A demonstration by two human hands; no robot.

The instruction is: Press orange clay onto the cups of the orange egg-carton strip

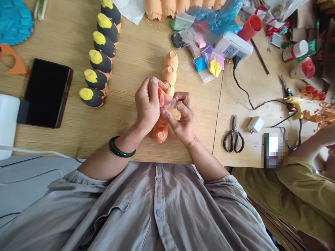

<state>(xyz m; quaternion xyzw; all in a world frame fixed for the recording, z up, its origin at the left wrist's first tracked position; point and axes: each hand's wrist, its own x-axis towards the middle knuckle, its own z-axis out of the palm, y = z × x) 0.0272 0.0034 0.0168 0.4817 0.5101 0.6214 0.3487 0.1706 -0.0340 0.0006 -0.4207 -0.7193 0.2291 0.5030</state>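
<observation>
Both hands meet over the middle of the table. My left hand [148, 103], with a dark green bangle [121, 147] on its wrist, pinches one side of a small clear bag of orange-red clay [162, 98]. The fingers of my right hand [183, 116] grip the bag's other side. Below the hands lies a row of orange egg-carton cups [170, 62], its near end cup [160, 134] a deeper orange-red. My hands hide the row's middle.
To the left stand a row of black cups with yellow tops [95, 56] and a dark tablet [44, 94]. At right lie bags of coloured clay [206, 64], a power strip [232, 47], scissors [234, 136], a charger [255, 124] and a glue gun [293, 103]. A co-worker's arm [311, 144] rests at far right.
</observation>
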